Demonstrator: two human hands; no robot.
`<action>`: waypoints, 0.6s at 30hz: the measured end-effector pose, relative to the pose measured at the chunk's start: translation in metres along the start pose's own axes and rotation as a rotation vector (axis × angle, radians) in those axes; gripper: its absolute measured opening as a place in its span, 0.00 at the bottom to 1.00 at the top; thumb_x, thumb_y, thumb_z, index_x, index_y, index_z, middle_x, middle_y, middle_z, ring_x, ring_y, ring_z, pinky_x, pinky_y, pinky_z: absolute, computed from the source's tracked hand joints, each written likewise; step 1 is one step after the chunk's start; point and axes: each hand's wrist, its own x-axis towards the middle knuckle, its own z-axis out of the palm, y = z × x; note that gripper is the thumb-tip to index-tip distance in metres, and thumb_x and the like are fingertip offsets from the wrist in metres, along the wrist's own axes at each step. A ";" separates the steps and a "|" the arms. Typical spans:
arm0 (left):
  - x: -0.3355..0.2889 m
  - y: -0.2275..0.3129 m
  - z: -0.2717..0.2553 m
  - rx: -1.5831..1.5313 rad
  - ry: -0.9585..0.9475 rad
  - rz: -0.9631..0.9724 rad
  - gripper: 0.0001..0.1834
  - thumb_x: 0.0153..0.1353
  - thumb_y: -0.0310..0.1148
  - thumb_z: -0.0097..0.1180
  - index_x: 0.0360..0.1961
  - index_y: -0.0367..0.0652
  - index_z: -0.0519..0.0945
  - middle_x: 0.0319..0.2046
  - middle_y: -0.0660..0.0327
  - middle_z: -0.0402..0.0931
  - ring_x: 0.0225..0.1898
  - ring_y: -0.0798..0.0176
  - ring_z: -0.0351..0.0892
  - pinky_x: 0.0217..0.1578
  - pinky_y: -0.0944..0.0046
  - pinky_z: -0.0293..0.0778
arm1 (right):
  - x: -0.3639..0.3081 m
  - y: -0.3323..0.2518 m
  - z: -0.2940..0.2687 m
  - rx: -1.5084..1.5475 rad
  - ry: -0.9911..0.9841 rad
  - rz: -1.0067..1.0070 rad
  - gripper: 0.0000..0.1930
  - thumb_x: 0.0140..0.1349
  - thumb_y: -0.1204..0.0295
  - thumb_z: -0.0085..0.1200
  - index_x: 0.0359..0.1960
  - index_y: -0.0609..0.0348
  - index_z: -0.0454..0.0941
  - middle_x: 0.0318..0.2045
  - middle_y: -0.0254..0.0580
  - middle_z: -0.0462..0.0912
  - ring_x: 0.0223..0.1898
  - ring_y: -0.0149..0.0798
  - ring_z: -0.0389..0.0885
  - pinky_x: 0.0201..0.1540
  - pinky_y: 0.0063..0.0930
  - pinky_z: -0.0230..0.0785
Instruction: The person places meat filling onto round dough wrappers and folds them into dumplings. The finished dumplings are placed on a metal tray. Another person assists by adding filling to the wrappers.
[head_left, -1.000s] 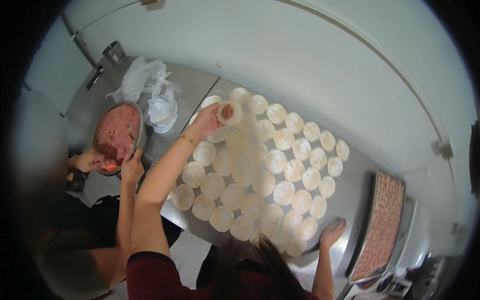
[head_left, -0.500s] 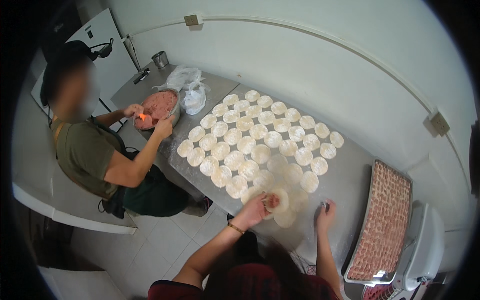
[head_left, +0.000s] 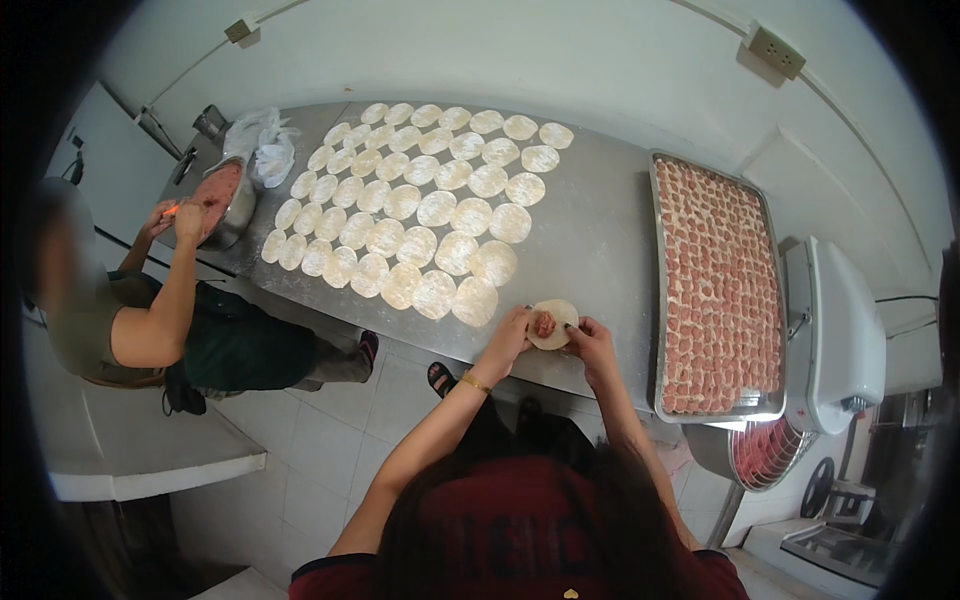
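A round dumpling wrapper with a lump of raw minced meat on it is held above the table's near edge. My left hand grips its left rim, fingers closed. On the opposite rim my right hand pinches the dough. A small dark spot shows by the right fingertips; what it is I cannot make out. Just left of my hands, flour-dusted dough rounds lie in rows on the steel table.
A tray packed with small pink meat-filled pieces stands at the right, beside a white machine. At the far left a co-worker works at a metal bowl of minced meat. Plastic bags lie behind the bowl.
The view has swung to the right. My right hand has come in from the side and taken the wrapper's rim; the left still holds the wrapper, now farther from the laid-out rounds.
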 end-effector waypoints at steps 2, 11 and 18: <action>0.004 -0.015 0.000 0.128 0.030 -0.005 0.16 0.69 0.36 0.36 0.51 0.38 0.68 0.47 0.56 0.73 0.48 0.64 0.75 0.48 0.65 0.73 | 0.002 0.012 -0.008 -0.193 0.083 -0.040 0.09 0.62 0.73 0.49 0.38 0.65 0.77 0.29 0.36 0.80 0.28 0.29 0.77 0.31 0.23 0.72; 0.005 -0.042 -0.010 0.564 0.056 0.272 0.18 0.60 0.21 0.45 0.53 0.33 0.71 0.46 0.53 0.76 0.47 0.63 0.77 0.47 0.66 0.73 | 0.010 0.022 -0.020 -0.156 0.052 -0.057 0.14 0.56 0.83 0.45 0.43 0.67 0.77 0.37 0.39 0.81 0.38 0.29 0.78 0.41 0.21 0.72; -0.014 -0.035 0.000 0.644 0.150 0.395 0.19 0.53 0.19 0.53 0.49 0.32 0.74 0.41 0.51 0.80 0.42 0.60 0.81 0.43 0.65 0.75 | 0.001 0.017 -0.014 -0.166 -0.067 -0.135 0.18 0.53 0.86 0.47 0.47 0.66 0.76 0.40 0.40 0.80 0.41 0.31 0.78 0.47 0.22 0.71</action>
